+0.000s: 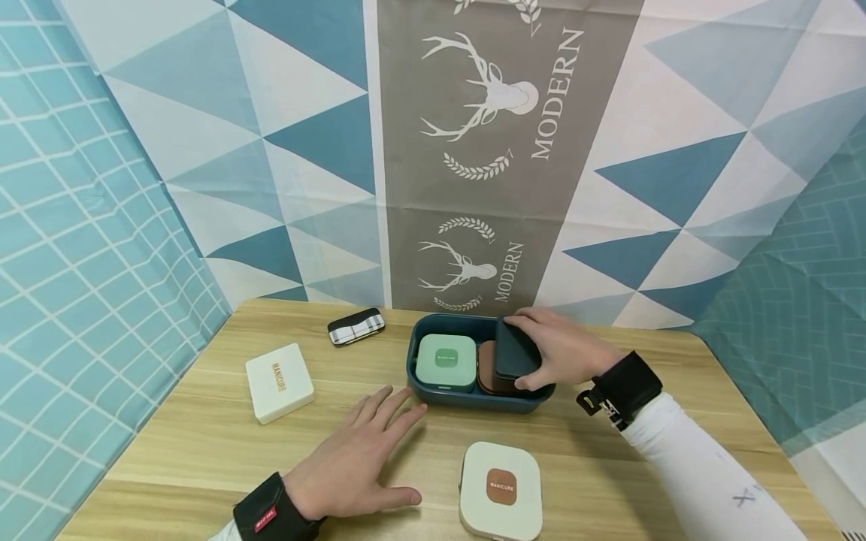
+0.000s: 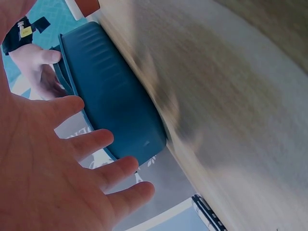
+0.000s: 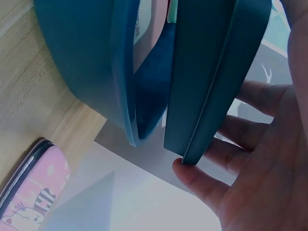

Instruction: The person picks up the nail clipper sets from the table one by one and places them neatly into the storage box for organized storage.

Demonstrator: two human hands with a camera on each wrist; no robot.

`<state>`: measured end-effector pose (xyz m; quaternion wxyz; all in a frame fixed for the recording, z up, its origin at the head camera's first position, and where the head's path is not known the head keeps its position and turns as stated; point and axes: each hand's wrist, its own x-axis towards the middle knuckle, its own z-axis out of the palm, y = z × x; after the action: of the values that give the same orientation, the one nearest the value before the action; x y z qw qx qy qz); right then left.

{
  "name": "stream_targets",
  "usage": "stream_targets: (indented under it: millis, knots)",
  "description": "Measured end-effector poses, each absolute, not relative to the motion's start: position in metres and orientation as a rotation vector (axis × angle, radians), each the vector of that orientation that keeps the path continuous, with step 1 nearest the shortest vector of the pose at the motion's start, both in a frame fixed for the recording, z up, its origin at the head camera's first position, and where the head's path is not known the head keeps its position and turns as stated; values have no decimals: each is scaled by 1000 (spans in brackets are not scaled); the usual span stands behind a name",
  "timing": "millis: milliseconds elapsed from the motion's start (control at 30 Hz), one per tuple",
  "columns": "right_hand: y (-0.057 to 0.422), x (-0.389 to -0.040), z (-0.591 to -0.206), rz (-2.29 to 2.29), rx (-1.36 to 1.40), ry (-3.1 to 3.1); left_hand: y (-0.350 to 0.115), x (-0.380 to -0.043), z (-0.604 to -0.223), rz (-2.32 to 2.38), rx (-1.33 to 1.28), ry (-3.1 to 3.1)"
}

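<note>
My right hand (image 1: 564, 349) grips a dark green, flat square case (image 1: 514, 352) by its edges, thumb on the near side and fingers on the far side. The case (image 3: 216, 72) is over the right part of a dark blue oblong bin (image 1: 467, 400). Inside the bin sit a pale green manicure case (image 1: 446, 361) and, partly hidden under the dark one, a brown case (image 1: 487, 364). My left hand (image 1: 358, 454) holds nothing, its fingers spread in front of the bin's left end. In the left wrist view its fingertips overlap the bin wall; contact is unclear.
A cream manicure case with a brown label (image 1: 501, 492) lies near the front. Further left are a white manicure case (image 1: 279, 383) and a black-and-plaid pouch-like case (image 1: 356, 327). A pink printed case (image 3: 36, 190) lies beside the bin in the right wrist view.
</note>
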<state>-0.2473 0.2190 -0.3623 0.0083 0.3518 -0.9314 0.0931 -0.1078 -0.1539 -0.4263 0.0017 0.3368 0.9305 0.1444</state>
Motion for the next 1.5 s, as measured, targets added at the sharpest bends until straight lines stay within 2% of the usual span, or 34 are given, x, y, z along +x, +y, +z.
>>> stream_targets:
  millis: [1500]
  knots:
    - [211,-260,-385,282,1171,-2988,-156,-108,-428,473,1071,2902]
